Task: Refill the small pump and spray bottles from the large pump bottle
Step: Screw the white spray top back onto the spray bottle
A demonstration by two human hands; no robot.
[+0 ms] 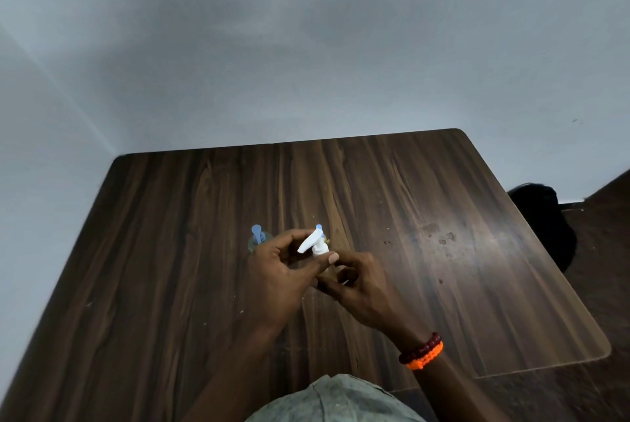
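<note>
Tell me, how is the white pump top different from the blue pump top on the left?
The white pump top is pinched by the left hand above the table, tilted; the blue pump top sits untouched on its clear bottle, which stands on the table. One is white, the other blue. Both have a flat nozzle.

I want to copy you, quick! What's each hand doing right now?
Left hand: fingers pinch the white plastic pump head.
Right hand: fingers curled round the small bottle, mostly hidden.
</note>
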